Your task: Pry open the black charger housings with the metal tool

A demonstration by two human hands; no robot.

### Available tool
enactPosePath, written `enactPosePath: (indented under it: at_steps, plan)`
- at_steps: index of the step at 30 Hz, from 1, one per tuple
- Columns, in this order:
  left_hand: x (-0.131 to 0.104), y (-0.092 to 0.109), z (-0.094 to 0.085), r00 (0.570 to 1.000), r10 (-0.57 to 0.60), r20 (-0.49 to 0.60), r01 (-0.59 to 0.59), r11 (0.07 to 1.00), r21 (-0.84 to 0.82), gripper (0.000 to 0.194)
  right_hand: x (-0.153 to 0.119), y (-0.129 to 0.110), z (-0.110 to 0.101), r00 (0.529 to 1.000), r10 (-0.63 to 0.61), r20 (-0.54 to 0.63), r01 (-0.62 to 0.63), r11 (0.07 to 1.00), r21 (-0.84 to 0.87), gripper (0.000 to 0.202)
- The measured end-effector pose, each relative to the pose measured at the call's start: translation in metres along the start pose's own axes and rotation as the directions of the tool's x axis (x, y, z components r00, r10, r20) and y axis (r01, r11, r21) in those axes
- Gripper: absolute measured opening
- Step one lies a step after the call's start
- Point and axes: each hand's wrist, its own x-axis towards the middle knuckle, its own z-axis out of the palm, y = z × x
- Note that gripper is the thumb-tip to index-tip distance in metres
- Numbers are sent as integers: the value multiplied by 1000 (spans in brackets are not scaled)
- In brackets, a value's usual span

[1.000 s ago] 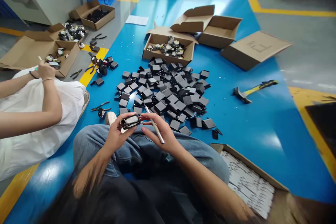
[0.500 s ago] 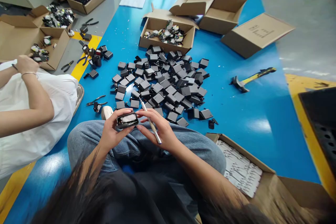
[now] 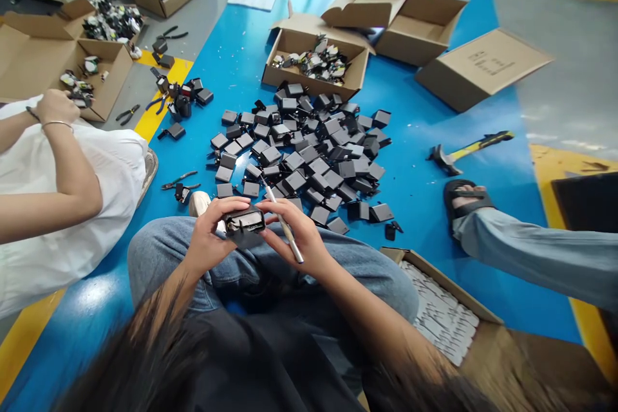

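Top (image 3: 265,354): black and matt, with soft folds, at 6 o'clock from the view's centre. Jeans (image 3: 161,254): blue denim, faded paler over the rounded left knee at 8 o'clock and over the right leg between 4 and 5 o'clock; creases gather towards the lap. Shoe (image 3: 199,204): off-white, near 9 o'clock, largely hidden, so that only a blunt, rounded part shows. Hair (image 3: 130,360): dark, loose strands, blurred, between 7 and 8 o'clock and again near 5 o'clock. Left hand (image 3: 207,238), at 8 o'clock, and right hand (image 3: 305,241), at 6 o'clock: bare, slender-fingered. Forearms (image 3: 381,315): uncovered, narrowing towards slim wrists.
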Motion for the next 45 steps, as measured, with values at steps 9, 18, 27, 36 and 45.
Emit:
enactPosePath:
  at_steps: [9,18,27,36,45]
  plan:
    - [1,1,-2,999,-23,33,25,999,-47,39,-1,0,1,1000,-23,-20,23,1000,-6,36]
    - [13,16,-28,990,-135,47,121,966,227,36,3,4,-6,1000,-26,12,26,998,-54,33]
    - [146,-69,-121,847,-510,-149,411,450,793,43,1,14,-7,994,-75,82,93,964,-247,32]
    - [202,-207,-120,542,-728,-420,803,302,513,35,4,26,-7,986,-30,167,91,925,-369,29]
    - [262,-282,-128,622,-577,-529,782,422,459,38,8,32,-6,978,-13,210,117,864,-490,31]
